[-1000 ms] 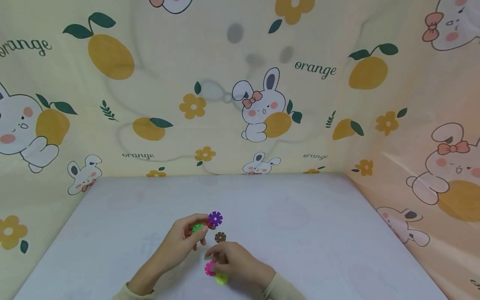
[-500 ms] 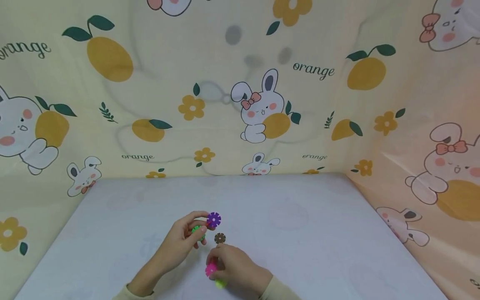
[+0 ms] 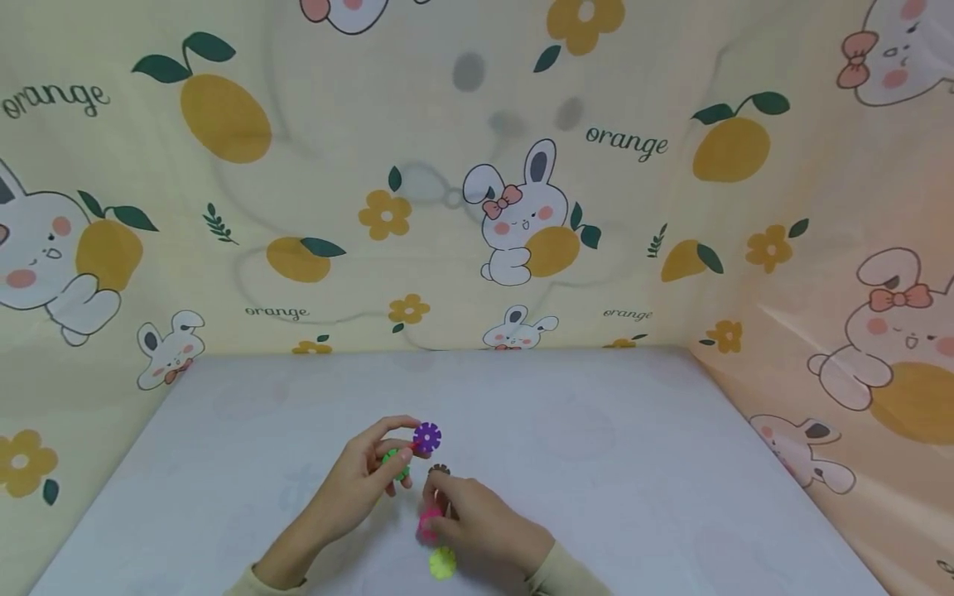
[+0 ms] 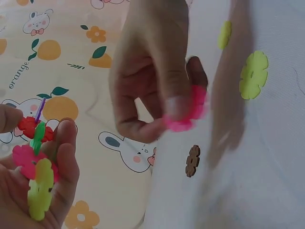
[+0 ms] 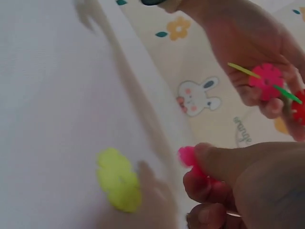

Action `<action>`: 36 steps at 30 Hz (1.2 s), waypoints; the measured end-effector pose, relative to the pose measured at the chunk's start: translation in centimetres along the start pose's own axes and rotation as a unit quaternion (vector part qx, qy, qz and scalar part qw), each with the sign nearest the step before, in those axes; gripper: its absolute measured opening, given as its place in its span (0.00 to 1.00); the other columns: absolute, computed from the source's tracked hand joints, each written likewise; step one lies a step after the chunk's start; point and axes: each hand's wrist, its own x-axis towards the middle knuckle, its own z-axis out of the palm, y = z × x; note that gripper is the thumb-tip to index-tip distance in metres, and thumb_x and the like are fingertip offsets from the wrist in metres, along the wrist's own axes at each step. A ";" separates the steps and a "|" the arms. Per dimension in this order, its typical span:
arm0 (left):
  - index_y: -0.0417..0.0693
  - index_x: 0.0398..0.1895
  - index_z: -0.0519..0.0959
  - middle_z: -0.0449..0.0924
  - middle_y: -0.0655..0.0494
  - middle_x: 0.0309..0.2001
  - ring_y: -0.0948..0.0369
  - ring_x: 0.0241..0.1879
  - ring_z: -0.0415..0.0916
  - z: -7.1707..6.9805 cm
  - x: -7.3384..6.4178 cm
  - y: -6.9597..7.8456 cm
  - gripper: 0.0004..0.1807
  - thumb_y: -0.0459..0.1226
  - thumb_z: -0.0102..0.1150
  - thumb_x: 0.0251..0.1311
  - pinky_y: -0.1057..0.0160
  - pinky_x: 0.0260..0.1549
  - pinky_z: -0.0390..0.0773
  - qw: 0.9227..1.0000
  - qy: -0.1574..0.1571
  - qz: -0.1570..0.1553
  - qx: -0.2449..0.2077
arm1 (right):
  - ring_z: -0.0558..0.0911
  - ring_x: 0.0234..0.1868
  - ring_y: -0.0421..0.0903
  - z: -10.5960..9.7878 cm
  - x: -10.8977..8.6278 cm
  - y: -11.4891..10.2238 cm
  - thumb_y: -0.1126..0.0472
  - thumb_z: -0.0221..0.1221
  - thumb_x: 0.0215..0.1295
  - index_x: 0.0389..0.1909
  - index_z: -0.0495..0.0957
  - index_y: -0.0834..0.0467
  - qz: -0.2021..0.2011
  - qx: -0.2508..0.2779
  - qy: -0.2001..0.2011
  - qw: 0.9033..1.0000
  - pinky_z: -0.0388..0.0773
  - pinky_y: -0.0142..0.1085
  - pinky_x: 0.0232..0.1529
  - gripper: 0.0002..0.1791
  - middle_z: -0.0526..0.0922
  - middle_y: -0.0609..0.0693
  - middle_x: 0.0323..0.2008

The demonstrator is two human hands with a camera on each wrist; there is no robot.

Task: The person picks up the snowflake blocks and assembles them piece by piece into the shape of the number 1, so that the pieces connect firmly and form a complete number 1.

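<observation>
My left hand (image 3: pixel 358 484) holds a chain of slotted plastic discs joined edge to edge. In it are a purple disc (image 3: pixel 427 437), a green disc (image 3: pixel 391 463), a red disc (image 4: pixel 29 127), a pink disc (image 5: pixel 266 82) and a yellow disc (image 4: pixel 40 189). My right hand (image 3: pixel 488 520) pinches a loose pink disc (image 4: pixel 198 107) between thumb and fingers, raised above the table and apart from the chain. Below that hand a yellow disc (image 3: pixel 442 563) lies on the table. A brown disc (image 4: pixel 192 161) lies beyond it, partly hidden by the fingers in the head view.
The white tabletop (image 3: pixel 633 463) spreads out around both hands. Another small yellow piece (image 4: pixel 225 34) lies on it in the left wrist view. A cloth (image 3: pixel 335 165) printed with rabbits and oranges hangs behind and at the sides.
My right hand has closed on the pink disc, lifted it from the table and moved slightly forward. The yellow disc beneath shows fully now. My left hand stays nearly still with the chain.
</observation>
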 end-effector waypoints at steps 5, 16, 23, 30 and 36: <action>0.49 0.71 0.66 0.82 0.37 0.57 0.59 0.31 0.83 0.1 0.0 0.2 0.24 0.42 0.51 0.76 0.66 0.29 0.81 1.000 0.004 0.004 0.006 | 0.68 0.20 0.29 -1.4 -0.1 -0.2 0.62 0.59 0.72 0.43 0.71 0.55 -0.014 0.038 0.018 0.999 0.65 0.22 0.23 0.06 0.78 0.43 0.20; 0.52 0.74 0.63 0.82 0.37 0.57 0.60 0.31 0.82 0.2 0.0 0.4 0.26 0.38 0.50 0.76 0.66 0.29 0.81 1.000 0.001 0.009 0.005 | 0.68 0.20 0.33 -4.3 -0.7 -1.2 0.60 0.55 0.76 0.54 0.73 0.52 -0.007 0.093 0.118 0.989 0.67 0.26 0.23 0.09 0.81 0.61 0.28; 0.50 0.72 0.67 0.83 0.39 0.53 0.61 0.30 0.81 0.3 -0.1 0.2 0.23 0.35 0.45 0.77 0.67 0.28 0.80 1.000 -0.013 0.003 0.001 | 0.71 0.22 0.34 -4.7 -0.8 -1.8 0.64 0.54 0.76 0.59 0.74 0.49 -0.014 0.116 0.168 0.979 0.73 0.28 0.25 0.15 0.81 0.51 0.31; 0.51 0.71 0.68 0.84 0.41 0.47 0.62 0.26 0.75 0.5 -0.1 0.2 0.22 0.34 0.41 0.78 0.67 0.23 0.78 1.000 -0.017 0.010 0.005 | 0.74 0.23 0.37 -4.9 -1.0 -2.2 0.65 0.52 0.76 0.60 0.72 0.54 -0.049 0.131 0.199 0.970 0.78 0.32 0.28 0.15 0.82 0.61 0.35; 0.51 0.70 0.70 0.82 0.47 0.39 0.61 0.23 0.73 0.7 -0.1 0.2 0.21 0.38 0.46 0.78 0.70 0.19 0.73 1.000 -0.028 -0.004 0.000 | 0.75 0.24 0.36 -4.8 -1.0 -2.5 0.67 0.54 0.75 0.61 0.72 0.50 -0.036 0.136 0.200 0.970 0.79 0.32 0.29 0.17 0.83 0.54 0.37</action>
